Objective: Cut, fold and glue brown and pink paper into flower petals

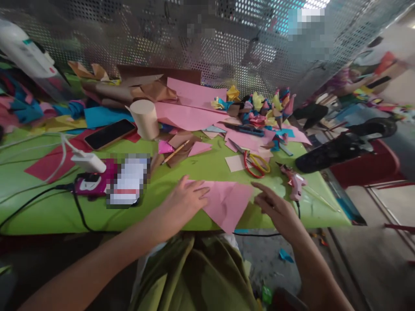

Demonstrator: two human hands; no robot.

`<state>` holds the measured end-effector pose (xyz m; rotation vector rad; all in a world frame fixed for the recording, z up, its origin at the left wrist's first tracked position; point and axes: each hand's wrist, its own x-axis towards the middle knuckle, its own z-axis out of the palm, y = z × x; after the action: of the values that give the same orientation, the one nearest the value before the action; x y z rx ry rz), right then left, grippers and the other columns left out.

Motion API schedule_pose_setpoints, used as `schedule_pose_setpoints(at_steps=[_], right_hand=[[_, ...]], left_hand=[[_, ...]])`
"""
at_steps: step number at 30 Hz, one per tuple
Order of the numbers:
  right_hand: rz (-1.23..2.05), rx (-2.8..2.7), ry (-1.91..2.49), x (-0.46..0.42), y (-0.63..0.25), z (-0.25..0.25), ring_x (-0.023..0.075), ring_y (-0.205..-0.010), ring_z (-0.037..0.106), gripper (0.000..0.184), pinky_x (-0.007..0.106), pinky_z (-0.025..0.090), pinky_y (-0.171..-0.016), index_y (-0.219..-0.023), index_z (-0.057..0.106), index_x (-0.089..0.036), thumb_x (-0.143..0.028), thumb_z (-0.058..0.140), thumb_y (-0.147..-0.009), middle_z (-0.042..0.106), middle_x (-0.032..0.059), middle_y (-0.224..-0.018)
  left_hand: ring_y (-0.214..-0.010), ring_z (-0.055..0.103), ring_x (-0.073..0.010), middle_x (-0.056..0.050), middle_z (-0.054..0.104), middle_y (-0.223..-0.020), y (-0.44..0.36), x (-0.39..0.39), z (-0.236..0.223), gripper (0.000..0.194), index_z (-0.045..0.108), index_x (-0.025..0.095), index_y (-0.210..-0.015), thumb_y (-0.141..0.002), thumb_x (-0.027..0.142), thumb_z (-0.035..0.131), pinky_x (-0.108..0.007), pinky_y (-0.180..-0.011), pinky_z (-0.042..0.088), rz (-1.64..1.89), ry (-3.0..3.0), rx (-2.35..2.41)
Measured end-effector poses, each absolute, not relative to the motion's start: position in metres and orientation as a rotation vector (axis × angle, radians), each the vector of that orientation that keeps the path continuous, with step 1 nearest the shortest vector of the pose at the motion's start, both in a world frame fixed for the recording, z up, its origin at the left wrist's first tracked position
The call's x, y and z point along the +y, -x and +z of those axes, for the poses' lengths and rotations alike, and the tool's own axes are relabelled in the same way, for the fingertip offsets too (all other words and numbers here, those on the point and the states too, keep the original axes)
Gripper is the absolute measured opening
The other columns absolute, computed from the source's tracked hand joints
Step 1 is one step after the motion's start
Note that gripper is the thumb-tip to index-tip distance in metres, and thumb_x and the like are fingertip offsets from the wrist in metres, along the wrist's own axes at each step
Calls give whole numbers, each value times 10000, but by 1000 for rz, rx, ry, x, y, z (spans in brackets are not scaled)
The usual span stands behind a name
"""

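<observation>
A creased triangle of pink paper [228, 201] lies at the front edge of the green table, one point hanging toward my lap. My left hand [188, 201] rests on its left corner with the fingers stretched out flat. At the paper's right corner is my right hand [274, 205], its index finger extended and the other fingers loosely bent; nothing shows in it. Beyond the paper lie scissors [256, 164] with red and yellow handles and a small white paper piece [235, 163]. A pink glue gun [295, 183] sits to the right of my right hand.
Left stand a phone with a lit screen [129, 179], a magenta power strip [94, 183] with cables, and a dark phone [110, 134]. Behind are a cardboard tube [144, 120], pink sheets [191, 114] and folded paper flowers [259, 103]. A black bottle [330, 151] lies right.
</observation>
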<state>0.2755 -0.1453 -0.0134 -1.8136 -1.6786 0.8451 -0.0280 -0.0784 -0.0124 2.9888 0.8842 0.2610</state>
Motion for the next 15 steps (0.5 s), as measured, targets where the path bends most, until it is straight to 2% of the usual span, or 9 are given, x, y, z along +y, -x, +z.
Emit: schedule_pose_setpoints(at_steps=[4, 7, 10, 13, 15], right_hand=[[570, -1905, 1635, -128, -285, -27, 217, -967, 687, 508, 388, 573, -852, -1354, 611, -296, -189, 553, -861, 647, 92, -1278], [495, -2043, 1535, -117, -285, -33, 262, -1252, 610, 489, 448, 527, -1014, -1283, 675, -301, -115, 507, -863, 624, 89, -1380], [461, -2188, 1457, -116, -283, -34, 268, -1305, 585, 502, 491, 506, -1059, -1313, 664, -287, -97, 497, -879, 655, 89, -1383], [421, -2307, 1386, -129, -278, -31, 263, -1314, 580, 494, 508, 497, -1076, -1366, 622, -262, -110, 485, -916, 672, 91, -1374], [346, -2350, 1409, -146, -272, -28, 272, -1304, 586, 493, 525, 490, -1073, -1393, 595, -259, -127, 497, -928, 659, 97, -1393]], left_hand=[[-1118, 655, -218, -35, 725, -1269, 27, -75, -13, 252, 702, 231, -1080, -933, 78, 566, -405, -919, 416, 243, -2991, 861], [-1157, 647, -230, -70, 710, -1293, 25, -81, -12, 285, 687, 206, -1173, -940, 109, 556, -439, -1000, 389, 265, -2967, 888], [-1262, 595, -258, -83, 659, -1372, 23, -87, -12, 329, 649, 265, -1303, -992, 251, 545, -502, -1119, 314, 299, -2934, 941], [-1358, 524, -290, -94, 602, -1443, 22, -88, -15, 397, 603, 355, -1379, -990, 420, 563, -547, -1158, 283, 285, -2898, 965], [-1394, 489, -299, -98, 570, -1482, 22, -86, -17, 421, 602, 361, -1384, -976, 462, 577, -565, -1176, 265, 266, -2882, 976]])
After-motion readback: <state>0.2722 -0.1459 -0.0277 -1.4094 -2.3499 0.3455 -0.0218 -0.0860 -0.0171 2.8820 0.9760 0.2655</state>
